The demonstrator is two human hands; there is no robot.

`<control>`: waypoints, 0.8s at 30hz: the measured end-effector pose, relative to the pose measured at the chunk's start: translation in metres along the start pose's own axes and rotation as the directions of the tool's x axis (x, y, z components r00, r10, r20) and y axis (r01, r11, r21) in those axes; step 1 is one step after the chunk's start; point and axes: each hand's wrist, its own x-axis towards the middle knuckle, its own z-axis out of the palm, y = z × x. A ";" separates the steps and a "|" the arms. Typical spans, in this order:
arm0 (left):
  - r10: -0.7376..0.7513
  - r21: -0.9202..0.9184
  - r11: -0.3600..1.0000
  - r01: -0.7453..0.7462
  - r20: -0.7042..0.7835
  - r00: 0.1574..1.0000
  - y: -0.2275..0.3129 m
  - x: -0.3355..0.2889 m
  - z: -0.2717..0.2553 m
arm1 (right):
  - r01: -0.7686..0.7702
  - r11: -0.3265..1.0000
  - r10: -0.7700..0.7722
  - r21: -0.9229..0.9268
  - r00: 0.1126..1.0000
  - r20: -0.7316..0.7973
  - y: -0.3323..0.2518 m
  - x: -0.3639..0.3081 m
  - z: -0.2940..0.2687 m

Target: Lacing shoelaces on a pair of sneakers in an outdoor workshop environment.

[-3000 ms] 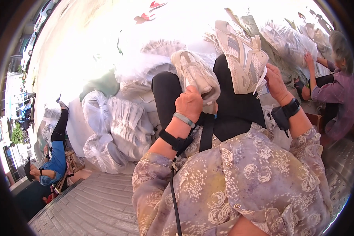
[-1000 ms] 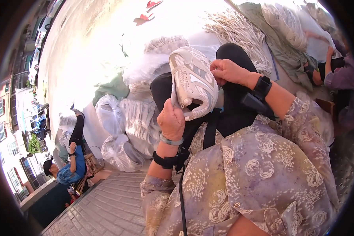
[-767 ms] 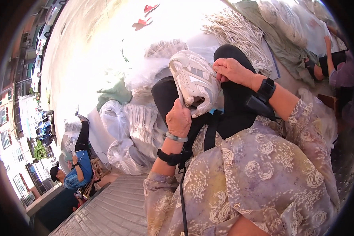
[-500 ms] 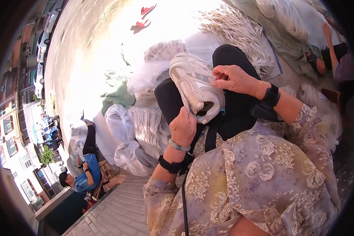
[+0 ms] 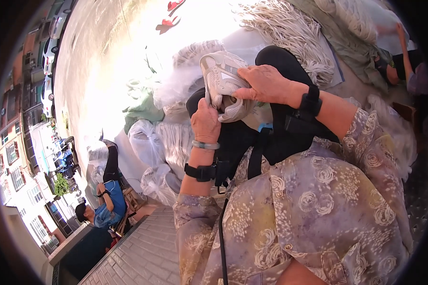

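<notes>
A pale beige and grey sneaker (image 5: 222, 76), without laces that I can make out, is held above my knees with its opening toward me. My left hand (image 5: 205, 121) grips the near left edge of its collar, thumb up along the side. My right hand (image 5: 266, 85) pinches the right side of the shoe by the eyelet edge, fingers on the upper and thumb near the opening. Whether a lace end lies between those fingertips is too small to tell. The shoe's sole is mostly hidden.
A heap of cream laces (image 5: 290, 33) lies beyond my right knee. Clear plastic bags (image 5: 147, 142) and a green bag (image 5: 142, 102) sit to the left. Red shoes (image 5: 170, 21) lie far ahead. A person in blue (image 5: 110, 204) sits at left; another person's arm (image 5: 404, 52) shows far right.
Both hands have moved left with the sneaker, which is tilted so its opening shows more. My right hand has shifted from the shoe's side to grip nearer its opening.
</notes>
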 end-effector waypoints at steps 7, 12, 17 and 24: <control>-0.012 -0.015 1.000 0.013 0.083 0.996 -0.019 0.035 -0.004 | -0.064 0.998 0.064 -0.009 0.990 0.124 -0.001 0.032 -0.013; 0.083 0.071 0.995 -0.076 -0.091 0.992 0.025 -0.005 -0.013 | -0.005 0.998 0.012 -0.058 0.993 0.121 0.000 0.004 -0.015; 0.054 -0.029 0.998 -0.059 -0.136 0.989 0.034 -0.016 -0.008 | -0.065 0.998 0.065 0.001 0.993 0.099 -0.001 -0.010 -0.019; 0.042 0.092 0.995 -0.039 -0.036 0.998 0.026 0.009 -0.014 | -0.004 0.999 0.002 0.051 0.999 0.054 0.012 0.010 -0.010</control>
